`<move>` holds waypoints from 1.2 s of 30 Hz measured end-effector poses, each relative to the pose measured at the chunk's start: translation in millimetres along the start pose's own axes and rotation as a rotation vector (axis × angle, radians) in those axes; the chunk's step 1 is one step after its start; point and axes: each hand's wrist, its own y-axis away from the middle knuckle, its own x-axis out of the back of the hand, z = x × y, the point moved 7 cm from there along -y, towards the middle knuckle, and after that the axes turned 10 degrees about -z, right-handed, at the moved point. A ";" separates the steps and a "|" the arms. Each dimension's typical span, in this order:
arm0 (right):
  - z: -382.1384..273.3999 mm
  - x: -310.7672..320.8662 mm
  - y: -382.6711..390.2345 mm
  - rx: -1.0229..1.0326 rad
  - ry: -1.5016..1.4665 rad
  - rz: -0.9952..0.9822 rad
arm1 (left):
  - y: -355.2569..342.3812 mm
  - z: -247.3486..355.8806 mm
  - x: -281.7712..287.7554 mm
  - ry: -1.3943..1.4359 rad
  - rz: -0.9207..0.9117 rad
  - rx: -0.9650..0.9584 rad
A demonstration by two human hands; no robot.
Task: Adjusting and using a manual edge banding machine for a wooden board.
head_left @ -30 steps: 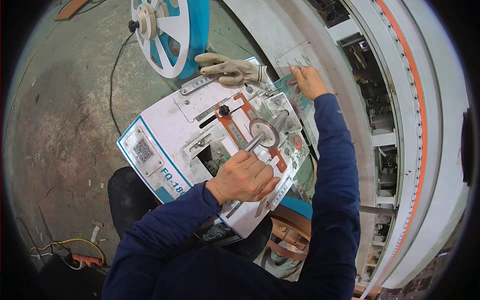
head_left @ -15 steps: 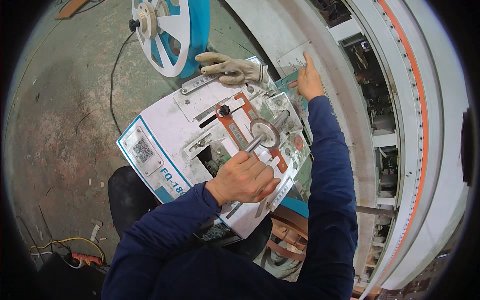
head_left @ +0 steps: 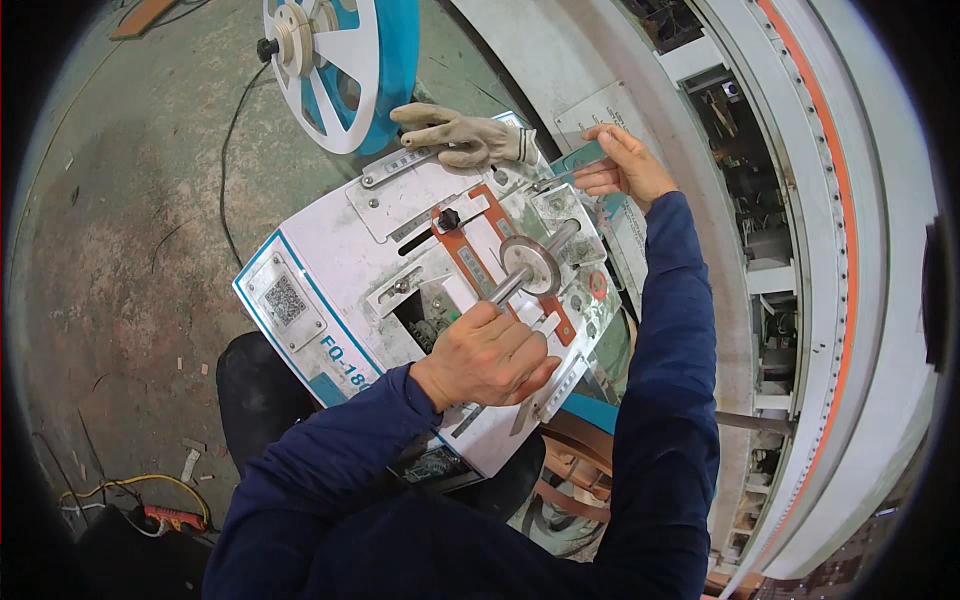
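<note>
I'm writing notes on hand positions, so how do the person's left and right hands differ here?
The left hand is curled into a fist at the end of a metal shaft; the right hand has looser fingers at a thin rod. The left hand is over the white machine; the right hand is beyond its far right edge. Both are bare, with dark blue sleeves.

Worn grey-green floor — stained reddish-brown.

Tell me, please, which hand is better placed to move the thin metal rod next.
Probably the right hand: its fingers are by the thin rod, while the left hand grips the shiny shaft.
</note>
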 end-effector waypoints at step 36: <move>-11.4 6.5 9.7 0.195 0.107 0.116 | 1.0 0.2 -1.4 -0.004 -0.011 -0.012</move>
